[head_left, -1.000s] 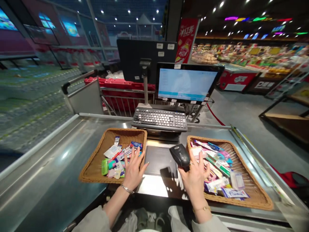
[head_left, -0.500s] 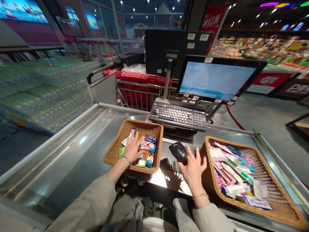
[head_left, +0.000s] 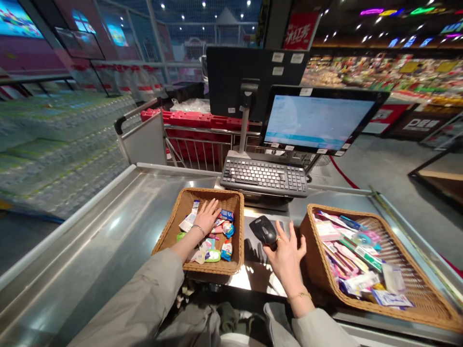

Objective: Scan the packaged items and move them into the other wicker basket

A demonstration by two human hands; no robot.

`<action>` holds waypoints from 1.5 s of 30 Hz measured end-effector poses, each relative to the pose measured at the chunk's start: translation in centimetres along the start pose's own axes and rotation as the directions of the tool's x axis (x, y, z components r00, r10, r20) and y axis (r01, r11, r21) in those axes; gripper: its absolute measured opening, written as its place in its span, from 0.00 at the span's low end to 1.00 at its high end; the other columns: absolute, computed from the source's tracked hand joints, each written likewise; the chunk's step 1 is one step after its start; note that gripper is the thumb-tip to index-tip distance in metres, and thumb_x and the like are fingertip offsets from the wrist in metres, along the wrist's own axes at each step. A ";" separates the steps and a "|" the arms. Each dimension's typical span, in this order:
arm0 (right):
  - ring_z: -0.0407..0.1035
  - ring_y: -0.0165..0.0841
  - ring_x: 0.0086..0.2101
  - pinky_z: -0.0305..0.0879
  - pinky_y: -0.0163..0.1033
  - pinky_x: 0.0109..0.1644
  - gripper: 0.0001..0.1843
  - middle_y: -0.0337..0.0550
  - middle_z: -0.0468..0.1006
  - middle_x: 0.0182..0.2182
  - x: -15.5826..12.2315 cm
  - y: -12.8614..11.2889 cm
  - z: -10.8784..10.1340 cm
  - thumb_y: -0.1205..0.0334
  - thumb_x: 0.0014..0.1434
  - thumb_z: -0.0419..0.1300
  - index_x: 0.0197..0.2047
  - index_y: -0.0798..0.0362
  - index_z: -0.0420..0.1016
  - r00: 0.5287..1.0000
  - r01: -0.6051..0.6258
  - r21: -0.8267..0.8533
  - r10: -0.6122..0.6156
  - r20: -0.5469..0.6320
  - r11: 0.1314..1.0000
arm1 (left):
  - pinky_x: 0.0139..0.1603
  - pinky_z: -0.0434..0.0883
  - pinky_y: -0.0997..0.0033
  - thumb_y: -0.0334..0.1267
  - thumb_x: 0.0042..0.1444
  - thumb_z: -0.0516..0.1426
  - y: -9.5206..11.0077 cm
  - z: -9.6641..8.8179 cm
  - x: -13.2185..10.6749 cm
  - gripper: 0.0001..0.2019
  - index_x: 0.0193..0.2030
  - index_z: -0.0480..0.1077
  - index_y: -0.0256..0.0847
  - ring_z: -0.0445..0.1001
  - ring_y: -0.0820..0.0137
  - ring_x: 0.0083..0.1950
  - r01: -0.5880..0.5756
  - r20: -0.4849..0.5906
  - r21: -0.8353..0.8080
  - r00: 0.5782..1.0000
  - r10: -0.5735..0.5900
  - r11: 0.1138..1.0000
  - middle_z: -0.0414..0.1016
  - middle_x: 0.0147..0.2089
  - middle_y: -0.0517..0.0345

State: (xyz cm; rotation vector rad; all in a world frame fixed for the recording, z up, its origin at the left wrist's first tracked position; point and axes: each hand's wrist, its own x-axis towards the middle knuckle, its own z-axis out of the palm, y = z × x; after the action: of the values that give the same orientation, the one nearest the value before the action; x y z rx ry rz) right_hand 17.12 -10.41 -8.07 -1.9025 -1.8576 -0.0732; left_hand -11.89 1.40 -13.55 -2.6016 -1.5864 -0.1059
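My left hand (head_left: 207,219) reaches into the left wicker basket (head_left: 164,241). Its fingers are stretched out over small packaged snacks, and nothing shows in its grip. Around it lie a blue-and-red packet (head_left: 226,215), a round blue-and-red wrapped sweet (head_left: 227,229) and a green-and-white pack (head_left: 212,255). Between the two baskets, my right hand (head_left: 288,255) pinches a black barcode scanner (head_left: 263,229) with thumb and index finger, the other fingers raised. The scanner's lower part is hidden. Close to the right hand stands the right wicker basket (head_left: 307,255), holding many small packaged goods (head_left: 356,255).
A keyboard (head_left: 264,176) lies behind the scanner, below a lit monitor (head_left: 318,120) and a second dark screen (head_left: 231,82). Raised edges bound the metal counter (head_left: 119,250). Beyond it are a cart (head_left: 142,137) and stacked bottles (head_left: 72,140).
The left hand has moved deeper toward the back of the left basket, uncovering packs near its front. My right hand keeps the scanner in nearly the same place. The view has shifted slightly.
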 end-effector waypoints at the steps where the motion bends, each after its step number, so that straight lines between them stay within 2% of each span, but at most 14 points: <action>1: 0.46 0.49 0.66 0.34 0.64 0.64 0.09 0.43 0.71 0.58 0.0 -0.1 0.0 0.57 0.53 0.56 0.34 0.50 0.75 1.000 -0.001 -0.002 0.001 0.005 1.000 | 0.72 0.45 0.47 0.34 0.53 0.60 -0.1 0.4 0.3 0.28 0.62 0.65 0.40 0.44 0.57 0.74 -0.015 -0.003 -0.004 1.000 0.015 1.000 0.48 0.73 0.42; 4: 0.46 0.49 0.66 0.34 0.64 0.65 0.08 0.43 0.71 0.59 0.2 -0.5 -0.1 0.59 0.53 0.56 0.32 0.51 0.75 1.000 -0.003 -0.010 0.004 0.021 1.000 | 0.72 0.44 0.46 0.31 0.58 0.53 -0.3 1.6 1.1 0.22 0.61 0.67 0.41 0.44 0.61 0.74 -0.044 -0.014 -0.020 0.999 0.044 0.999 0.49 0.73 0.44; 8: 0.46 0.49 0.66 0.34 0.64 0.65 0.07 0.42 0.70 0.60 0.2 -0.8 -0.1 0.60 0.54 0.56 0.33 0.51 0.75 0.999 -0.018 -0.023 0.019 0.035 1.000 | 0.72 0.45 0.45 0.28 0.61 0.47 -0.4 2.4 1.8 0.21 0.59 0.68 0.40 0.47 0.64 0.74 -0.063 -0.021 -0.039 0.998 0.062 0.997 0.52 0.71 0.45; 12: 0.46 0.49 0.66 0.35 0.64 0.65 0.07 0.40 0.70 0.60 0.2 -0.5 -0.2 0.60 0.53 0.57 0.34 0.51 0.75 0.999 -0.034 -0.026 0.035 0.029 0.999 | 0.72 0.46 0.43 0.27 0.62 0.46 -0.4 2.4 2.2 0.20 0.56 0.70 0.42 0.51 0.63 0.73 -0.067 -0.033 -0.044 0.997 0.065 0.997 0.58 0.70 0.47; 17: 0.46 0.49 0.66 0.36 0.64 0.65 0.07 0.42 0.70 0.60 0.3 -0.1 -0.6 0.60 0.53 0.57 0.35 0.51 0.75 1.000 -0.027 -0.031 0.028 0.013 0.999 | 0.72 0.44 0.41 0.29 0.62 0.47 -0.3 1.6 2.5 0.17 0.49 0.74 0.43 0.53 0.61 0.72 -0.082 -0.046 -0.042 0.996 0.080 0.996 0.65 0.66 0.52; 22: 0.46 0.49 0.66 0.36 0.64 0.65 0.08 0.43 0.70 0.59 0.5 -0.3 -0.9 0.61 0.53 0.57 0.36 0.51 0.75 0.999 -0.037 -0.029 0.037 0.008 0.999 | 0.71 0.43 0.39 0.31 0.62 0.49 -0.2 0.0 2.3 0.14 0.43 0.76 0.45 0.53 0.59 0.72 -0.072 -0.053 -0.042 0.996 0.069 0.997 0.66 0.66 0.55; 32: 0.46 0.50 0.66 0.36 0.64 0.64 0.08 0.43 0.71 0.59 0.0 -0.5 -1.3 0.61 0.53 0.56 0.34 0.51 0.75 1.000 0.000 0.039 0.001 -0.011 0.999 | 0.70 0.41 0.34 0.34 0.60 0.54 0.8 -4.5 -0.2 0.11 0.46 0.74 0.44 0.51 0.53 0.72 0.025 -0.101 -0.035 0.994 -0.028 0.999 0.62 0.68 0.53; 36: 0.46 0.48 0.66 0.36 0.64 0.65 0.09 0.42 0.70 0.59 -0.4 -0.4 -2.0 0.61 0.53 0.55 0.35 0.51 0.75 1.000 -0.004 0.043 0.005 -0.022 0.999 | 0.70 0.43 0.35 0.36 0.61 0.53 1.5 -6.5 -1.4 0.11 0.47 0.73 0.46 0.50 0.54 0.73 0.082 -0.165 -0.062 0.982 -0.091 0.995 0.61 0.69 0.57; 40: 0.46 0.47 0.66 0.36 0.63 0.65 0.09 0.41 0.71 0.59 -0.5 -0.2 -2.8 0.62 0.53 0.56 0.36 0.50 0.75 0.999 -0.012 0.063 0.015 -0.049 0.998 | 0.70 0.44 0.35 0.36 0.61 0.54 2.5 -8.5 -2.4 0.12 0.49 0.72 0.46 0.48 0.54 0.73 0.120 -0.236 -0.095 0.962 -0.140 0.988 0.61 0.69 0.57; 45: 0.46 0.48 0.66 0.35 0.65 0.65 0.09 0.42 0.70 0.59 -0.7 0.1 -4.2 0.62 0.53 0.55 0.36 0.50 0.75 0.995 0.006 0.099 0.004 -0.104 0.995 | 0.70 0.46 0.36 0.34 0.60 0.53 4.4 -10.8 -2.9 0.13 0.50 0.72 0.46 0.48 0.55 0.73 0.112 -0.334 -0.136 0.930 -0.152 0.984 0.62 0.68 0.55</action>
State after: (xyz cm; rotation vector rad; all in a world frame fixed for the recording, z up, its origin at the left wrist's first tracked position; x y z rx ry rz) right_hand 18.31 -12.57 -4.65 -1.7960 -1.7600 -0.0774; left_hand -9.45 -4.39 -3.29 -2.3788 -1.6614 -0.6421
